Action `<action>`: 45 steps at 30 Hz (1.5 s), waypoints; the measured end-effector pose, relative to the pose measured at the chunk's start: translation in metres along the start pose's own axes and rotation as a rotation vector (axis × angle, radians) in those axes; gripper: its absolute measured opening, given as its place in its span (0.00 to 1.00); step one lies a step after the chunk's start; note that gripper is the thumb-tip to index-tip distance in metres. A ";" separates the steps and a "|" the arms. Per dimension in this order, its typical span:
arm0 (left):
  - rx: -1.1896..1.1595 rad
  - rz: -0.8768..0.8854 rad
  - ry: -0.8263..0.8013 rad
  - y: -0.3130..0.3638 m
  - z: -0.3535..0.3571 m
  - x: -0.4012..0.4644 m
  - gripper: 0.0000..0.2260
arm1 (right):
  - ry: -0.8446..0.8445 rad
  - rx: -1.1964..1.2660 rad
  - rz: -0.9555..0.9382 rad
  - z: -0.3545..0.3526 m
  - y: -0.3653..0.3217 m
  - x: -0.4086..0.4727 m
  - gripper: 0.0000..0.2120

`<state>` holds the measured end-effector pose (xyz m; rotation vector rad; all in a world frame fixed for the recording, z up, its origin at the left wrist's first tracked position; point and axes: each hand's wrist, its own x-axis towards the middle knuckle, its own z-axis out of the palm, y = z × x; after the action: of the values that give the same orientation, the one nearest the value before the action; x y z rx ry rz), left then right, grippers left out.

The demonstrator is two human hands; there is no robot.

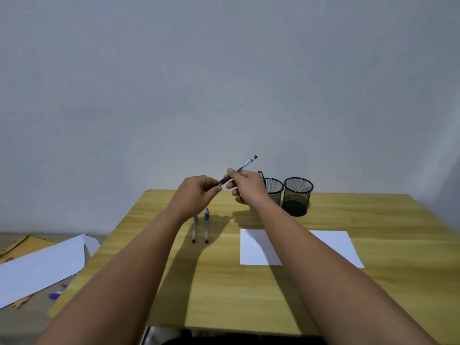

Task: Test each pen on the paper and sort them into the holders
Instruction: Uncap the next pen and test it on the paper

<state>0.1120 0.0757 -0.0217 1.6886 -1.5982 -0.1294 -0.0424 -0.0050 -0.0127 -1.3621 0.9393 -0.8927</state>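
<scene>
Both arms extended forward, forearms converging, hands raised and nearly meeting. Left hand (198, 192) fingers curled, pinching the low end of a black pen (238, 169). Right hand (245, 186) pinches the barrel between thumb and forefinger, other fingers loosely curled.

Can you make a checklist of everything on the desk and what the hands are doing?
Surface: wooden table, bare wood in front.
Job's things: black pen held in the air; two blue pens lying side by side; white paper; two mesh holders, the left one with something dark in it.
Clutter: loose sheets left of the table.
Hands: left hand and right hand both pinch the black pen.
Cables: nothing seen.
Surroundings: plain grey wall.
</scene>
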 end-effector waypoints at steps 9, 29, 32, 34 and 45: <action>-0.152 -0.006 -0.159 0.074 0.042 0.019 0.10 | 0.257 0.084 -0.027 -0.058 -0.007 -0.021 0.18; -0.424 -0.248 -0.377 0.084 0.059 0.025 0.13 | 0.615 0.192 0.083 -0.094 0.010 0.032 0.16; -0.348 -0.348 -0.438 0.035 0.047 0.004 0.12 | 0.793 0.296 0.136 -0.172 0.013 0.041 0.12; -0.155 -0.386 -0.300 -0.006 0.044 -0.004 0.10 | 0.827 0.243 0.088 -0.205 0.011 0.036 0.17; 0.785 -0.197 -0.257 -0.056 0.090 -0.004 0.13 | 0.584 -0.066 -0.133 -0.185 0.080 0.014 0.15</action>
<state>0.1047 0.0317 -0.1182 2.5121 -1.7934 0.2248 -0.2103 -0.0865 -0.0910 -1.2478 1.3370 -1.4143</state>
